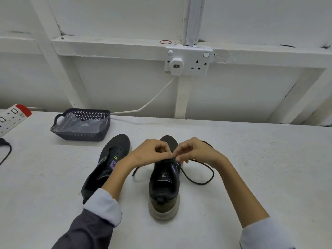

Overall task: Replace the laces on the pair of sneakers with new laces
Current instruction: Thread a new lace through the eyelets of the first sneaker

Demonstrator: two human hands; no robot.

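Two dark sneakers stand on the white table, heels toward me. The left sneaker (106, 168) has bare eyelets and no lace. Over the tongue of the right sneaker (164, 187), my left hand (152, 152) and my right hand (195, 152) meet fingertip to fingertip, both pinching a black lace (203, 182) at the eyelets. One end of the lace loops out to the right on the table, and a short end pokes out to the left under my left wrist. My fingers hide the eyelets themselves.
A dark plastic basket (81, 125) holding clear plastic packaging sits at the back left. A power strip (10, 117) and a black cable (5, 150) lie at the left edge. A wall socket (188, 62) with a white cord is behind.
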